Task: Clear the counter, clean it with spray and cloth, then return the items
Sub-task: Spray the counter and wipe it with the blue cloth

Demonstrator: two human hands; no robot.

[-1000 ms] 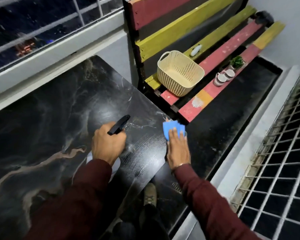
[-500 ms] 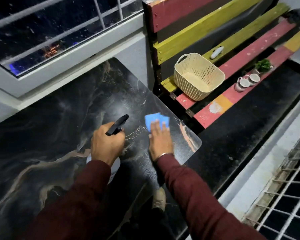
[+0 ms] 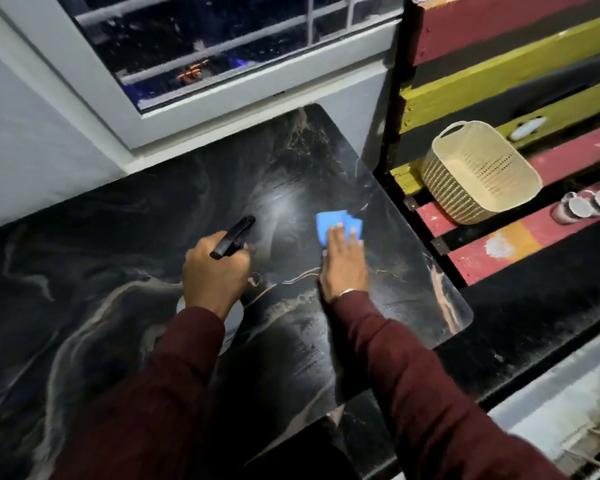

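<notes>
The black marbled counter (image 3: pixel 84 271) fills the lower left. My left hand (image 3: pixel 215 275) grips a spray bottle (image 3: pixel 232 232): its black trigger head points up and right, and a bit of its white body shows under my wrist. My right hand (image 3: pixel 343 268) lies flat, fingers pressing a folded blue cloth (image 3: pixel 333 226) onto the counter near its right end. Both arms wear dark red sleeves. No other items stand on the counter.
A red and yellow slatted bench (image 3: pixel 499 244) stands right of the counter, carrying a cream perforated basket (image 3: pixel 478 174), two white mugs (image 3: pixel 589 206) and a small white object (image 3: pixel 527 128). A white-framed window (image 3: pixel 222 91) runs behind the counter. The counter's rounded corner (image 3: pixel 465 317) lies at right.
My right hand has slid the blue cloth from the counter's right front edge inward and toward the back. The left hand keeps the spray bottle in about the same spot. The camera has turned left.
</notes>
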